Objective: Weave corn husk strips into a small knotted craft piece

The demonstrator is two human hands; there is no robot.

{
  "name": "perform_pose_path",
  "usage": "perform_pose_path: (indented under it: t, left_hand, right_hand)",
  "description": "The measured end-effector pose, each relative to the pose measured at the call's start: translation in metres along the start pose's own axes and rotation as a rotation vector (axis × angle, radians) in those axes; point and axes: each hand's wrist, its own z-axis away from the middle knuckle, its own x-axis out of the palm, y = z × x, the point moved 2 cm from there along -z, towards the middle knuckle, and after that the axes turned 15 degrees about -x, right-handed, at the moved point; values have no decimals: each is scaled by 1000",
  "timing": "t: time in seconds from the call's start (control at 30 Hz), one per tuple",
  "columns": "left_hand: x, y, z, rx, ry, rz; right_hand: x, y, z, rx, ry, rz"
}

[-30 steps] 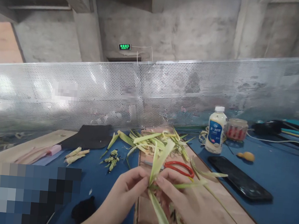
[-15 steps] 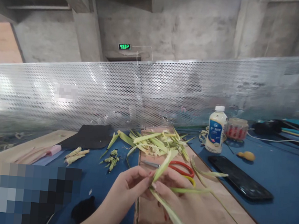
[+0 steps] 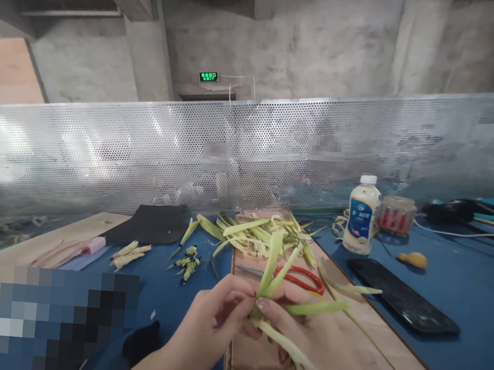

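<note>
Your left hand sits at lower centre of the frame, its thumb and fingers pinched narrowly on the leaf strips. Your right hand lies just right of it, fingertips closed on the same strips, so that both hands meet at one point.

From that point, two green strips rise toward the centre of the frame. One strip runs out to the right, and one pale strip hangs down toward the lower edge.

Both hands are over a brown board, which lies on the blue table.

- Red-handled scissors lie on the board just behind your hands, partly hidden by the upright strips.
- A pile of cut leaves lies further up, at the far end of the board.
- Small leaf scraps lie on the table to the left of the board.
- A black cloth lies to the upper left of those scraps.
- A black phone lies flat at the right.
- A white bottle with a blue label stands upright above the phone.
- A clear jar stands just right of the bottle.

A perforated metal screen spans the full width of the frame behind the table.
</note>
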Motion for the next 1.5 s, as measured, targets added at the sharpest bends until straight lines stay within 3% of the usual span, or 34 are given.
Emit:
perform_pose_path:
  t: [0.17,0.4,0.57,0.8,1.1,1.37,1.5]
  left_hand:
    - [-1,1,3,65,-26,-172]
    - [-2,9,6,51,-94,-216]
    - [4,7,5,-33,-36,-63]
    - [8,6,5,-33,-54,44]
    - [12,1,-1,-179,14,277]
    - [10,1,2,-138,43,334]
    - [10,-1,1,-126,38,430]
  right_hand:
    - [1,6,1,29,-12,-22]
    - [5,10,3,105,21,-44]
    - [3,7,4,95,13,-46]
    - [-4,-4,0,-6,-43,59]
    - [-4,5,3,90,9,137]
    - [-4,4,5,17,42,168]
    - [-4,3,6,-92,47,208]
